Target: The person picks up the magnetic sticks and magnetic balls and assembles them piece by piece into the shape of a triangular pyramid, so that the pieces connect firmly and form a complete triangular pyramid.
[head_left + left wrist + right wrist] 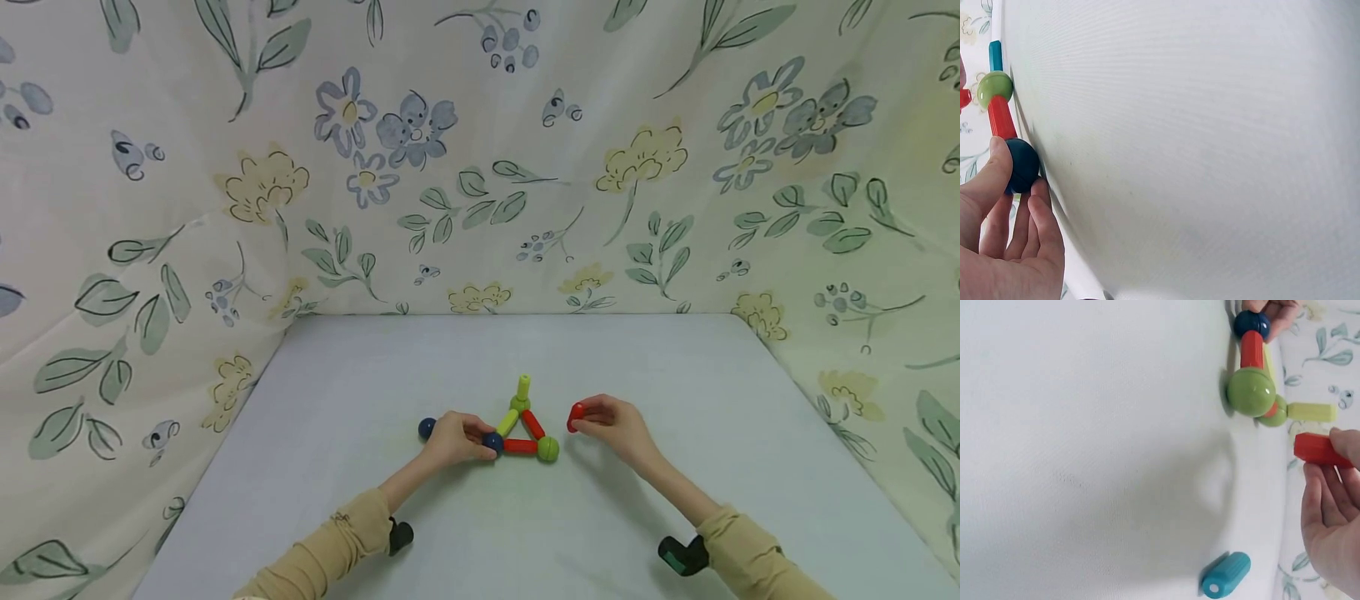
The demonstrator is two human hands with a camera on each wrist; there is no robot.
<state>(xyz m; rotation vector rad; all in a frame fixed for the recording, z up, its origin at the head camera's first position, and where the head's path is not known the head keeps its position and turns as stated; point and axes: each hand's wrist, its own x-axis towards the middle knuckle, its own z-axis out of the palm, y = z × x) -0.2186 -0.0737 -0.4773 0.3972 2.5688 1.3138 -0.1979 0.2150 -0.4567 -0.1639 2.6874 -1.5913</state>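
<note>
A triangle of toy rods and balls stands on the table. My left hand [453, 440] pinches its dark blue ball [1021, 165] between thumb and fingers. Red rods [521, 447] and a yellow-green rod [507, 422] form the sides, with a green ball [548, 449] at the right corner. From the far green ball [520, 403] another yellow-green rod [523, 387] sticks up. To the right, my right hand [618, 429] holds a loose red rod [1317, 449] above the table, apart from the triangle.
A second dark blue ball [427, 428] lies left of my left hand. On the table below my right hand is a teal rod [1227, 575]. Floral cloth [480, 167] hangs behind the white table [480, 542] and along its sides.
</note>
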